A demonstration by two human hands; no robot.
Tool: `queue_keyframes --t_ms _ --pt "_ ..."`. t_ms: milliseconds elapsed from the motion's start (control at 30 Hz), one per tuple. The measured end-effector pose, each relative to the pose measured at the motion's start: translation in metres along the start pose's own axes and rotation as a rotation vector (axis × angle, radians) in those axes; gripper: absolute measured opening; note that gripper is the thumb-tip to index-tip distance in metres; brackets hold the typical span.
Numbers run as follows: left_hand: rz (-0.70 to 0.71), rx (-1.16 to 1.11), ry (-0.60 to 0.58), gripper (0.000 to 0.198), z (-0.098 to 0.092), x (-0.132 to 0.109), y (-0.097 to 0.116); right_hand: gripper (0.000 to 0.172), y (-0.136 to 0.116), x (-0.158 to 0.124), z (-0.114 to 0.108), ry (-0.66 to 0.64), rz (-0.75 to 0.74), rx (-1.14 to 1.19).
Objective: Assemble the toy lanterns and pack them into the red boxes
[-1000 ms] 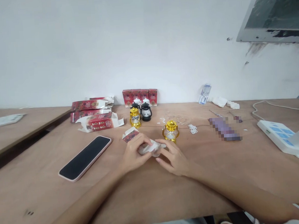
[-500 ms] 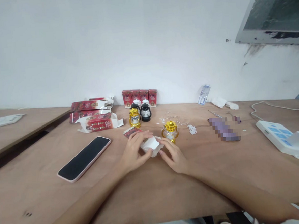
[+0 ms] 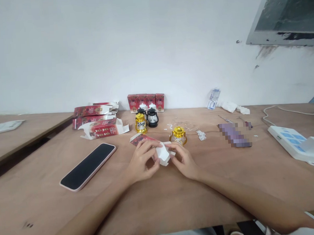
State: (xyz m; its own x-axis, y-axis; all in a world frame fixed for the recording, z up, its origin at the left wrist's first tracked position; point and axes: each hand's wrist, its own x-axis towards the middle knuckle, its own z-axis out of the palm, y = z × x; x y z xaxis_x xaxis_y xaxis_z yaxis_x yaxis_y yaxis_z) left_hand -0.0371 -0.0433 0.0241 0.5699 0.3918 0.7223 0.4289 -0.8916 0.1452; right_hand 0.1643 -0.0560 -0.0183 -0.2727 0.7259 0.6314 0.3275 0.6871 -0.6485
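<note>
Between my hands is a small red cardboard box (image 3: 163,154), its white inner flaps turned towards me. A printed red side shows beyond my left fingers. My left hand (image 3: 143,161) grips the box's left side, thumb and fingertips at the flap. On the right, my right hand (image 3: 185,161) pinches the flap edge with bent fingers. Just behind the right fingers stands a gold mini lantern (image 3: 178,134), partly covered by them. Another gold lantern (image 3: 140,123) and a black lantern (image 3: 152,118) stand farther back, with white-topped ones behind.
Several closed red boxes (image 3: 146,101) line the wall. Unfolded red cartons (image 3: 101,128) are stacked at left, above a phone (image 3: 88,167). White paper bits (image 3: 201,135), a clear bottle-like item (image 3: 213,98), a purple packet (image 3: 235,135) and a power strip (image 3: 298,146) lie to the right.
The white flaps have shifted slightly right and changed angle. My left fingers have curled in more, and the right fingers are bent over the flap edge. The lanterns have stayed put.
</note>
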Motion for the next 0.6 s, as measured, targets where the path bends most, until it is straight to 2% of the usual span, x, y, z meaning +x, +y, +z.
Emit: queue_keyframes --t_ms 200,433,600 --pt "0.196 0.151 0.054 0.008 0.0018 -0.0006 -0.0009 0.046 0.0003 -0.0007 -0.0026 -0.016 -0.018 0.076" --pt "0.266 0.361 0.148 0.008 0.0011 0.0008 0.0056 0.046 0.0023 0.0002 -0.0034 0.017 0.001 0.065" --pt "0.268 0.466 0.215 0.012 -0.0056 0.0038 0.0077 0.044 0.0003 0.0002 -0.0052 0.019 -0.061 0.012"
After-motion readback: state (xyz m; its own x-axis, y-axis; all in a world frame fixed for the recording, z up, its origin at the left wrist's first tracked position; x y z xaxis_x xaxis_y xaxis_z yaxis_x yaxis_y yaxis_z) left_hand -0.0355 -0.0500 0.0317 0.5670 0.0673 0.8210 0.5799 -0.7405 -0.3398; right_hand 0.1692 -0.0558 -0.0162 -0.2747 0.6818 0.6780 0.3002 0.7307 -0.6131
